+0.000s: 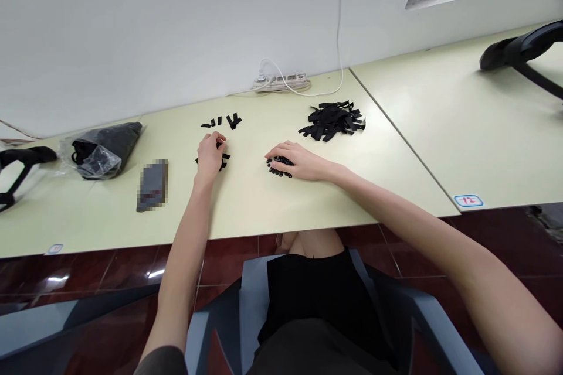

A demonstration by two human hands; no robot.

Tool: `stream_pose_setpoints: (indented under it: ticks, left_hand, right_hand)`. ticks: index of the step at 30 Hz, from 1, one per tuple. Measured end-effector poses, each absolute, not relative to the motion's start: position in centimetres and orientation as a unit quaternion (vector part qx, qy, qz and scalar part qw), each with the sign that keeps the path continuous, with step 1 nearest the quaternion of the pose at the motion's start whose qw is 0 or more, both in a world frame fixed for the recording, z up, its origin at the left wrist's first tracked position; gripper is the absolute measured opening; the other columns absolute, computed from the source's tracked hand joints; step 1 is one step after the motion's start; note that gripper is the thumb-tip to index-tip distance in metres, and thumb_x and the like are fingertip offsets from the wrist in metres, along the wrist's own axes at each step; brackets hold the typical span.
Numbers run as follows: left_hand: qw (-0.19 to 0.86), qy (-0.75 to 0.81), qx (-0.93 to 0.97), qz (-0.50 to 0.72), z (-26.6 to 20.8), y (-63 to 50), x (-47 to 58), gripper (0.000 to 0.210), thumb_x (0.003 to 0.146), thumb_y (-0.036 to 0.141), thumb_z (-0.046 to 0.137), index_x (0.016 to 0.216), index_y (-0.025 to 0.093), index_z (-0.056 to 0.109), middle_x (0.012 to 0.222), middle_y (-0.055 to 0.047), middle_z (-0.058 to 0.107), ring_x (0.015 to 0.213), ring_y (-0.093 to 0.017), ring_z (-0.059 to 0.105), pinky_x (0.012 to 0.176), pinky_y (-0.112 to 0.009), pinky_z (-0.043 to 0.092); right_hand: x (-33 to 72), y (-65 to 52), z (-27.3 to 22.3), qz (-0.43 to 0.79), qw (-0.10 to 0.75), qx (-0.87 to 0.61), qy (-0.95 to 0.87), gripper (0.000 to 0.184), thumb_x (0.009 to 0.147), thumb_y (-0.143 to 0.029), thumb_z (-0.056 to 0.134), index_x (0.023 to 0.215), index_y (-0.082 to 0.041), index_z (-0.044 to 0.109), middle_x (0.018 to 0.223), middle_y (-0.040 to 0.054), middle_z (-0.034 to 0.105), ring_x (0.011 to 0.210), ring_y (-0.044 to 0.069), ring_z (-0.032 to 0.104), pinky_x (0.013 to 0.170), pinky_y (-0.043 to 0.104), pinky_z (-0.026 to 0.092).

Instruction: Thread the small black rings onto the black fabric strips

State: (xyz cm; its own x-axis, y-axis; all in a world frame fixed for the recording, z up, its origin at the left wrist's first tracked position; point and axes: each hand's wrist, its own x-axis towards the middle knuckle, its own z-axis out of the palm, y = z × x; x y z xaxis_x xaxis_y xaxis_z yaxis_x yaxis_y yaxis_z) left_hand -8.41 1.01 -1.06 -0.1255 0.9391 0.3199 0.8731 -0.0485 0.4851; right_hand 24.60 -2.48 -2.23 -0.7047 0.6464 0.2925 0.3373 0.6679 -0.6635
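Observation:
My left hand (210,155) is over a few short black fabric strips (225,158) on the table, its fingers curled in a pinch. A bit of black shows between thumb and fingers, apparently one strip. To the right, my right hand (301,161) rests at a small heap of black ring-like pieces (280,170), thumb and fingers apart around it. The palm side is hidden, so a single piece under the fingers could not be seen. Several more loose strips (234,121) lie beyond my left hand. A larger pile of black strips (333,120) sits farther back on the right.
Against the wall lies a power strip (284,82) with a white cable. At left are a blurred dark flat object (152,184) and a plastic bag with black contents (105,149). Black stands (523,53) are at both sides. A seam divides the tabletop (396,176).

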Motion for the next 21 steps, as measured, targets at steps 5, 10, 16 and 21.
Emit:
stream_pose_setpoints:
  ticks: [5,10,16,21]
  left_hand:
    - [0.074,0.658,0.664,0.346,-0.8,1.1,-7.8,0.016,0.093,0.014,0.065,0.104,0.024,0.07,0.111,-0.009,0.075,0.097,-0.024,0.07,0.1,-0.042,0.056]
    - [0.083,0.64,0.673,0.361,-0.3,0.7,-6.8,0.013,0.094,0.018,0.072,0.105,0.025,0.072,0.109,-0.007,0.081,0.097,-0.024,0.073,0.098,-0.041,0.057]
    - [0.061,0.651,0.671,0.35,0.0,0.5,-6.5,0.009,0.094,0.023,0.076,0.103,0.025,0.074,0.107,-0.007,0.083,0.106,-0.028,0.075,0.106,-0.045,0.053]
    - [0.097,0.651,0.655,0.37,0.4,0.3,-6.2,0.006,0.092,0.022,0.075,0.096,0.025,0.072,0.098,-0.005,0.081,0.097,-0.025,0.075,0.095,-0.039,0.056]
  right_hand:
    - [24.7,-2.6,-1.9,0.291,0.29,-0.299,-0.861,0.052,0.119,-0.058,0.045,0.139,-0.025,0.079,0.14,0.0157,0.078,0.137,0.036,0.065,0.124,0.06,0.048]
    - [24.7,-2.6,-1.9,0.287,0.306,-0.3,-0.857,0.049,0.119,-0.055,0.043,0.136,-0.026,0.079,0.138,0.0139,0.079,0.135,0.035,0.065,0.122,0.059,0.05]
    - [24.8,-2.4,-1.9,0.287,0.312,-0.305,-0.852,0.048,0.119,-0.052,0.043,0.135,-0.024,0.078,0.139,0.0141,0.08,0.136,0.035,0.065,0.122,0.058,0.049]
    - [24.8,-2.5,-1.9,0.289,0.312,-0.309,-0.851,0.048,0.119,-0.054,0.042,0.133,-0.026,0.078,0.138,0.0139,0.08,0.137,0.035,0.065,0.123,0.058,0.05]
